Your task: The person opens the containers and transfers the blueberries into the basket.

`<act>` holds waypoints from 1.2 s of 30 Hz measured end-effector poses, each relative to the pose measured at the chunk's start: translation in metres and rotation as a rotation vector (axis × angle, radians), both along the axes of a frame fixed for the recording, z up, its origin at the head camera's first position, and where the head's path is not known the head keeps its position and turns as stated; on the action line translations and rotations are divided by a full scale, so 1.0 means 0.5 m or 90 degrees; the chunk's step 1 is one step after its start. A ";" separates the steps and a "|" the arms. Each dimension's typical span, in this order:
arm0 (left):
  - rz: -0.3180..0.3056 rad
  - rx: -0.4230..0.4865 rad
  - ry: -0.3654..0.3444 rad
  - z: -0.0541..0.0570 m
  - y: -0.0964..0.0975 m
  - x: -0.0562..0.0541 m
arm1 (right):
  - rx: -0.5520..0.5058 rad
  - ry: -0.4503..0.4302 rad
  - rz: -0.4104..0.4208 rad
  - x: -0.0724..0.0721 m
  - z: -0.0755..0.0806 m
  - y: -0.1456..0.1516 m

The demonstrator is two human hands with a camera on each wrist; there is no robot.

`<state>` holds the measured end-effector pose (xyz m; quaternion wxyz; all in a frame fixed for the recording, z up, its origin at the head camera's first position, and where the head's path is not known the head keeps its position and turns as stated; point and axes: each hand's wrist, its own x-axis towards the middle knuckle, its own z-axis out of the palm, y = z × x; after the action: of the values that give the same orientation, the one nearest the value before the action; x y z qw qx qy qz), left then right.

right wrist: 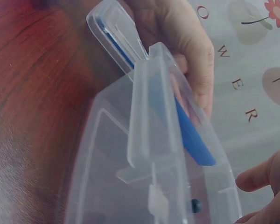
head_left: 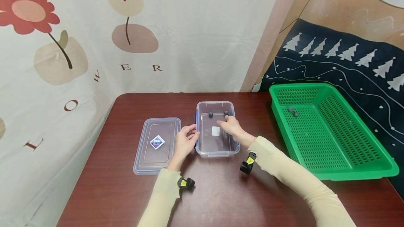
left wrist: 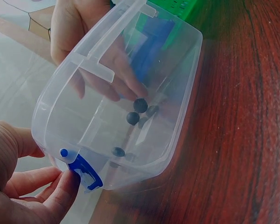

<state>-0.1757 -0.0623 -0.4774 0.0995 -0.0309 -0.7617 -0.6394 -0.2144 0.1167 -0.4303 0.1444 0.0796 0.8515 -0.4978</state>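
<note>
A clear plastic food box [head_left: 217, 152] stands uncovered on the table, a blue latch [left wrist: 85, 169] on its left side. My left hand [head_left: 187, 142] holds that side, thumb by the wall and fingertips at the latch. My right hand [head_left: 231, 127] reaches over the box with its fingers extended downward. Small dark round berries [head_left: 210, 114], apparently blueberries, lie inside at the far end. In the left wrist view, a right fingertip is close to one berry [left wrist: 140, 105]. The right wrist view shows the right hand [right wrist: 270, 191] only partly, with a berry [right wrist: 196, 205] behind the clear wall.
The box's clear lid [head_left: 157, 164], with a blue-and-white label, lies flat to the left. At the right stands a green slotted basket [head_left: 334, 174] with two dark berries [head_left: 293, 111] near its far left corner. A printed cloth [head_left: 202, 45] hangs behind the table [head_left: 217, 192].
</note>
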 end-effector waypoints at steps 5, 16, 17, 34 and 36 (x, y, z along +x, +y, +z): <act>0.002 -0.002 0.010 0.000 -0.002 0.001 | -0.011 -0.024 -0.009 -0.006 -0.010 -0.010; 0.000 -0.007 0.013 0.002 -0.003 0.001 | 0.016 -0.007 -0.024 -0.045 -0.014 -0.029; 0.000 -0.008 0.013 0.004 -0.003 0.001 | 0.016 -0.007 -0.027 -0.049 -0.015 -0.030; -0.002 -0.009 0.010 0.005 -0.002 -0.001 | 0.038 0.009 0.022 -0.072 -0.024 -0.068; -0.003 -0.005 0.006 0.005 -0.002 -0.001 | 0.007 0.016 0.029 -0.090 -0.053 -0.073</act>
<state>-0.1761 -0.0631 -0.4749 0.1010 -0.0362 -0.7639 -0.6363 -0.2596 0.0802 -0.4569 0.1442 0.0548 0.8573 -0.4911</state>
